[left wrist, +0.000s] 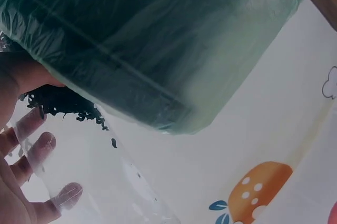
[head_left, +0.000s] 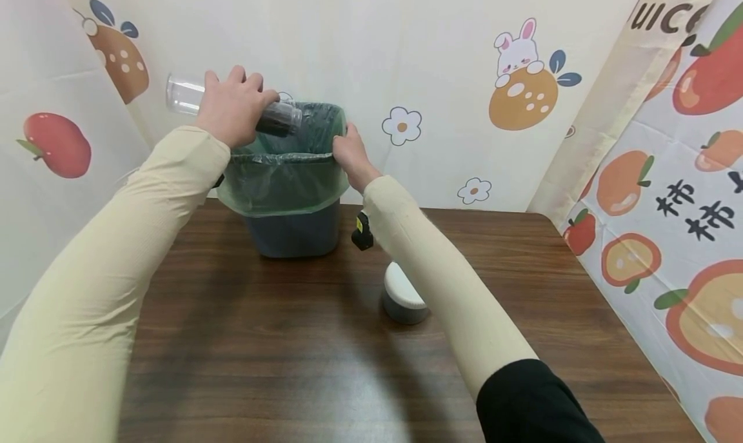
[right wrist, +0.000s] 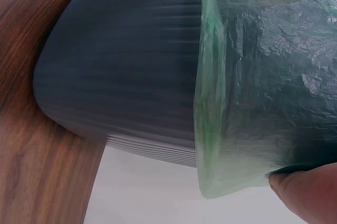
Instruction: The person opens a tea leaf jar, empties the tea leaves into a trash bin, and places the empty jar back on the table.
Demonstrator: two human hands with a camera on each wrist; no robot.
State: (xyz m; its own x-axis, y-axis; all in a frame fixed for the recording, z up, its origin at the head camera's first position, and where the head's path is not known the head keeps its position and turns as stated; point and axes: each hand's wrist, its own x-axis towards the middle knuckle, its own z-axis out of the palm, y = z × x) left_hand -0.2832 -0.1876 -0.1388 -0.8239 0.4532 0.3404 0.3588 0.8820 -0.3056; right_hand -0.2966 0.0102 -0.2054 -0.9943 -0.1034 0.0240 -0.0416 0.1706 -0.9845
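Observation:
My left hand (head_left: 234,108) grips a clear plastic jar (head_left: 184,96), tipped so that its mouth points right over the trash can. Dark, curly shreds like loose tea leaves (left wrist: 60,102) lie in the jar toward its mouth, with a few specks along the wall. The dark grey trash can (head_left: 296,230) is lined with a translucent green bag (head_left: 278,185) folded over its rim. At the can's right side, my right hand (head_left: 355,156) holds the bagged rim, its thumb (right wrist: 308,187) against the bag in the right wrist view.
A small grey tub with a white lid (head_left: 403,291) stands on the brown wooden table (head_left: 278,365), beside my right forearm. Behind the can hangs a fruit-printed curtain (head_left: 441,62), which also runs along the left and right sides.

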